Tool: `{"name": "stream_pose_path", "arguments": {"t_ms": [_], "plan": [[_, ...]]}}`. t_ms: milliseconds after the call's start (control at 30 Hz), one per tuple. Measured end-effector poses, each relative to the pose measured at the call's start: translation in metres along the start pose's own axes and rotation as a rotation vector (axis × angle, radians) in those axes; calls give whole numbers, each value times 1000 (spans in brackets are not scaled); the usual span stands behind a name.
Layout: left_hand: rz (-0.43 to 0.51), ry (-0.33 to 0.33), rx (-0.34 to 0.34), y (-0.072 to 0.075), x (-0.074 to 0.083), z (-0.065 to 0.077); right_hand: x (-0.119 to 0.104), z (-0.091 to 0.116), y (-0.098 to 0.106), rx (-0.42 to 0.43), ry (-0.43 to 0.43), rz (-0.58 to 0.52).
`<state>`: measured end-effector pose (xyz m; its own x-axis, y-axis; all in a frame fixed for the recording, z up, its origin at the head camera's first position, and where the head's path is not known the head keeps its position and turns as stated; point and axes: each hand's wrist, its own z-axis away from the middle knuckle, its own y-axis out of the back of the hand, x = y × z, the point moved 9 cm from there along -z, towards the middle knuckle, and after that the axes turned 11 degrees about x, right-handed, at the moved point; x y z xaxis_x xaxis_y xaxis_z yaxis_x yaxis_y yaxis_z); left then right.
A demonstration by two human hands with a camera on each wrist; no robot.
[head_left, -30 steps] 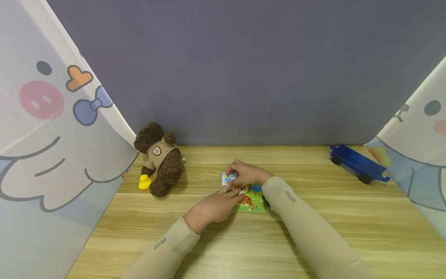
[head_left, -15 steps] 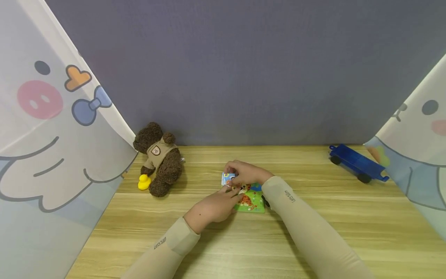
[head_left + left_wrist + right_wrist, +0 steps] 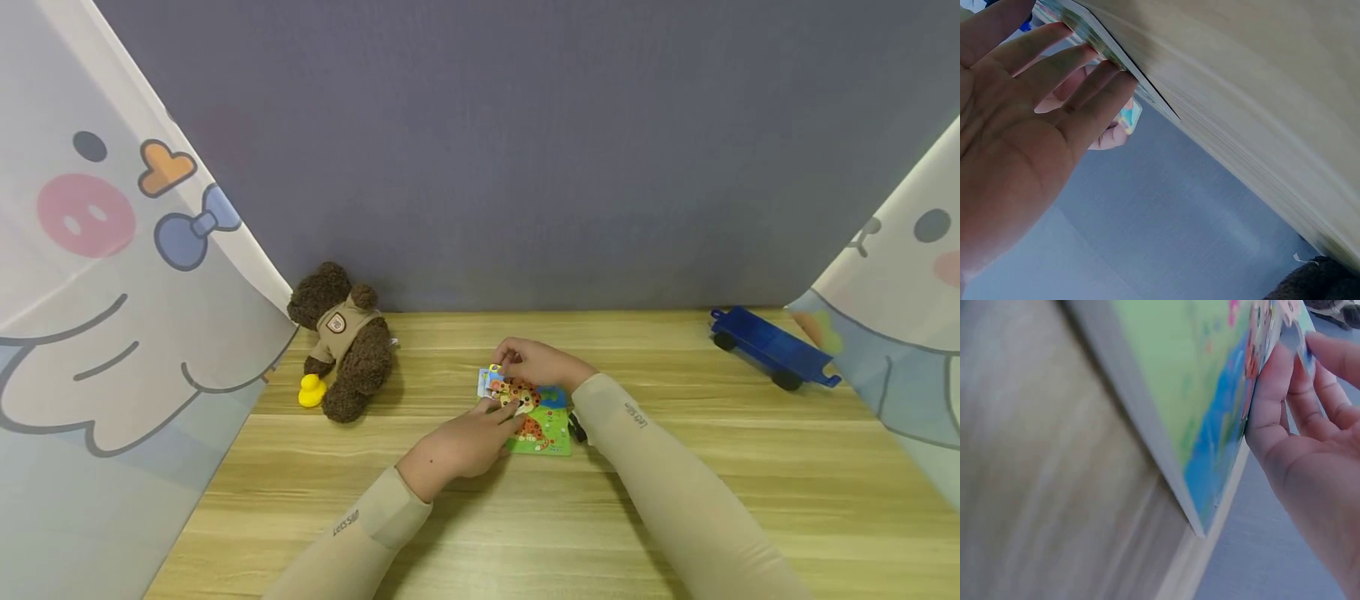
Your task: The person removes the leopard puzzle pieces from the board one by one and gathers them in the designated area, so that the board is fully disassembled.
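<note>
A jigsaw puzzle (image 3: 551, 429) with a spotted orange animal on green and blue lies flat on the table. Straight fingers of my left hand (image 3: 461, 442) rest on its left part; the left wrist view shows their tips at the board's edge. Over the upper edge, my right hand (image 3: 542, 365) pinches a small puzzle piece (image 3: 1130, 117) between thumb and fingers. That piece (image 3: 1305, 356) stands tilted above the board in the right wrist view. Part of the upper-left corner shows pale beneath it. Both hands hide some of the picture.
On the left, a brown teddy bear (image 3: 360, 358) in a tan shirt lies beside a yellow rubber duck (image 3: 311, 391). A blue toy wagon (image 3: 772, 346) stands at the back right. A grey partition (image 3: 480, 167) closes off the back of the wooden table (image 3: 675, 467).
My right hand has moved slightly up and to the right with the pinched piece, uncovering more of the animal's head. My left hand stays in place on the puzzle.
</note>
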<state>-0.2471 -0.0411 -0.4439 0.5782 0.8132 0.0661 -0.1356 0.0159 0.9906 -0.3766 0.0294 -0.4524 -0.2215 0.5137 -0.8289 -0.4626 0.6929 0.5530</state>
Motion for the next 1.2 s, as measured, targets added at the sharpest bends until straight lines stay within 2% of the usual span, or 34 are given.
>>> {"name": "stream_pose_path", "arguments": {"t_ms": [67, 233, 333, 500, 667, 967, 1200], "plan": [[-3, 4, -3, 0, 0, 0, 5, -1, 6, 37, -31, -75], [-2, 7, -7, 0, 0, 0, 23, 1, 31, 156, -125, -354], [0, 7, -7, 1, 0, 0, 31, 10, 54, 218, -150, -429], [5, 11, -10, 2, 0, 0, 45, 35, 89, 248, -152, -328], [10, -2, -7, 3, 1, 2, 64, 57, 107, 223, -178, -182], [10, -5, -1, 4, 2, 3, 90, 71, 102, 112, -221, -54], [6, -5, 6, 6, 3, 3, 88, 74, 102, 131, -186, 37]]}}
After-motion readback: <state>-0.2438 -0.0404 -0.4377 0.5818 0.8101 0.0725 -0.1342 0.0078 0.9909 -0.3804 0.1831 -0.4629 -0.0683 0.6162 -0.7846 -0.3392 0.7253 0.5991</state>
